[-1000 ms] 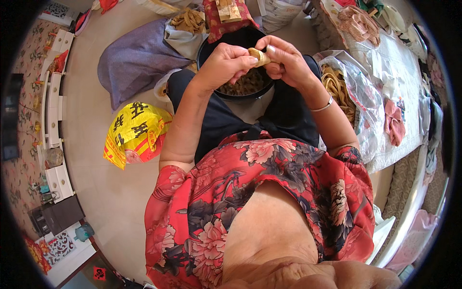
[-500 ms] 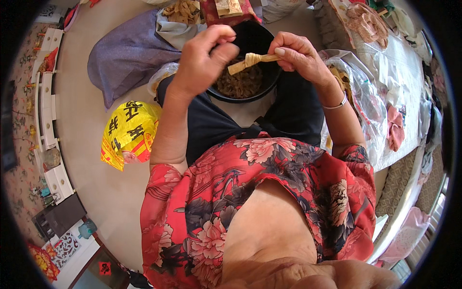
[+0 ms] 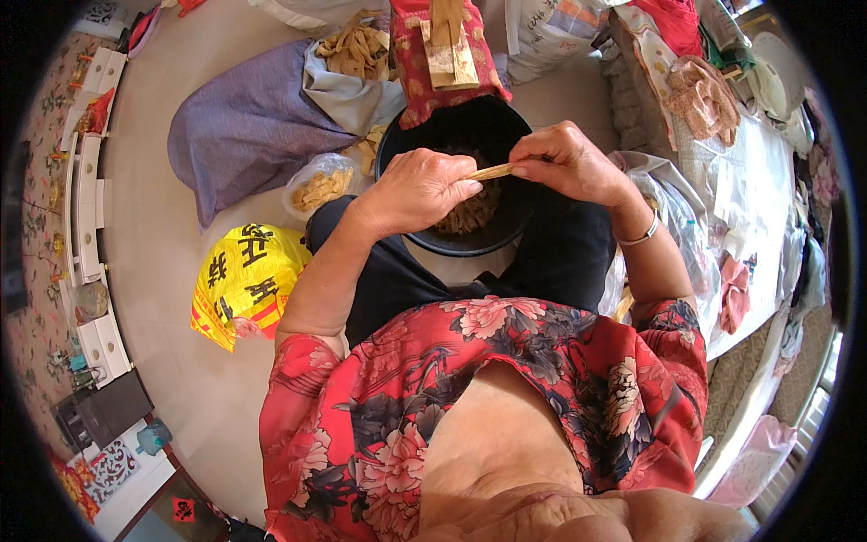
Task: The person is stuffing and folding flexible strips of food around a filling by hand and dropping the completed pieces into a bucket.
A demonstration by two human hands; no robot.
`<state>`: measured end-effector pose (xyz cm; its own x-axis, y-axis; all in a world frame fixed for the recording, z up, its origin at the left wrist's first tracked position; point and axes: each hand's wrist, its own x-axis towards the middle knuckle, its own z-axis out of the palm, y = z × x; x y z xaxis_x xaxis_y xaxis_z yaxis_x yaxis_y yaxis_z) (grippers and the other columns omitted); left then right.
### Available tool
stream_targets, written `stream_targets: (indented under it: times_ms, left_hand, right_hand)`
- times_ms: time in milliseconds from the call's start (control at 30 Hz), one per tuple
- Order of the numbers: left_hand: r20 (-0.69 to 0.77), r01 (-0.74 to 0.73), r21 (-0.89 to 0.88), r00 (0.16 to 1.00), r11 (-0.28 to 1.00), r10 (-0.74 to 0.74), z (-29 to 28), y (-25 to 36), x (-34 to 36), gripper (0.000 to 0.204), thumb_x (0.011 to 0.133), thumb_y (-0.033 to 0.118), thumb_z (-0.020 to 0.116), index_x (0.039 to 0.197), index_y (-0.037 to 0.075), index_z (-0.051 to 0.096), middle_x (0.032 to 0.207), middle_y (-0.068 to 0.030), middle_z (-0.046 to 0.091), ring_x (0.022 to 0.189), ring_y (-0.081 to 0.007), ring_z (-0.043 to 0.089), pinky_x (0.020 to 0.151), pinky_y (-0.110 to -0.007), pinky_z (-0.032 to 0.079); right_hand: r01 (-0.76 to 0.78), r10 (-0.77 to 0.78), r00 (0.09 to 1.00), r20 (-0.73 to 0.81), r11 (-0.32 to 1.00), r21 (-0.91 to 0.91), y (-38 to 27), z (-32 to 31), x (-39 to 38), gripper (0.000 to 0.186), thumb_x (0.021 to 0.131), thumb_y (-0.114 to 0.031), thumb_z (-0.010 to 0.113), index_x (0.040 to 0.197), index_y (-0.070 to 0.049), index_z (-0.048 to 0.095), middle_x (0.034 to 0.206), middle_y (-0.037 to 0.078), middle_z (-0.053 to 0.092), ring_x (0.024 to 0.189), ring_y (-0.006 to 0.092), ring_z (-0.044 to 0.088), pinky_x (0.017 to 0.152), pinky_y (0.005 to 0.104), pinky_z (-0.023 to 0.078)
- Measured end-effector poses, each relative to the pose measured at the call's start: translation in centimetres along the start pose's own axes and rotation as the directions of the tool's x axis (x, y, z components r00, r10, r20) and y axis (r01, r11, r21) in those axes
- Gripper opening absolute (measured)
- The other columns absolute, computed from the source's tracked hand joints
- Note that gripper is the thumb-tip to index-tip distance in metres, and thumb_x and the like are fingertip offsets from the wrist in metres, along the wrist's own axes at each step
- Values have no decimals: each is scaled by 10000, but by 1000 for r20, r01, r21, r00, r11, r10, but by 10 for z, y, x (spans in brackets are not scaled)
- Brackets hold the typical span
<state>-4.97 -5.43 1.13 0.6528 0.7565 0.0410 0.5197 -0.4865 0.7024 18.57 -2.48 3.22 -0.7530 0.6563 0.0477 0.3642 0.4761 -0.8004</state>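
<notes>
Both my hands meet above a round black tub (image 3: 495, 116) between my knees. One end of a narrow tan strip of what looks like tofu skin (image 3: 493, 172) is pinched in my left hand (image 3: 414, 188). Its other end sits between thumb and fingers of my right hand (image 3: 571, 163), so the strip spans the gap. Whether a knot is in it is hidden by my fingers. Several small tan pieces (image 3: 470, 217) lie in the tub. Beyond its far rim, a wooden board (image 3: 454, 68) with more strips (image 3: 446, 23) rests on a red patterned cushion (image 3: 411, 54).
To the left are a grey-blue cloth sack (image 3: 257, 135), loose tan strips (image 3: 357, 45), a clear bag of tan pieces (image 3: 320, 190) and a yellow plastic bag (image 3: 248, 280). Clear plastic bags (image 3: 673, 212) crowd my right forearm, beside a white-covered surface (image 3: 768, 194) bearing cloths.
My left hand, held apart and blurred before, now grips the strip's left end. The knot seen in the strip no longer shows. Both hands appear lower in the picture as the view has shifted.
</notes>
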Motion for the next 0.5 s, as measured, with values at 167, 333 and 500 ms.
stream_targets:
  times_ms: [167, 333, 500]
  left_hand:
    - [-137, 71, -78, 987, 994, -81, -14, -31, 34, 269, 845, 281, 563, 773, 29, 507, 641, -189, 508, 625, -384, 514, 550, -410, 403]
    - [-505, 274, 36, 835, 961, -219, -42, -85, 93, 217, 785, 312, 638, 891, 124, 652, 677, -120, 618, 634, -275, 613, 567, -369, 452]
    - [-579, 314, 93, 789, 945, -206, -27, -120, 116, 233, 758, 334, 659, 905, 153, 676, 728, -96, 649, 681, -279, 626, 601, -370, 479]
  right_hand:
    - [-168, 166, 978, -130, 986, -10, 28, -22, 34, 130, 800, -127, 611, 833, -2, 622, 671, 144, 594, 610, 257, 587, 584, 330, 452]
    - [-167, 93, 858, -506, 981, -103, 79, -23, 109, 178, 803, -172, 594, 860, -6, 626, 704, 191, 604, 675, 352, 598, 617, 371, 469]
    - [-254, 135, 761, -635, 962, -99, 105, -12, 128, 174, 789, -180, 601, 858, -25, 641, 728, 202, 608, 715, 361, 605, 643, 394, 476]
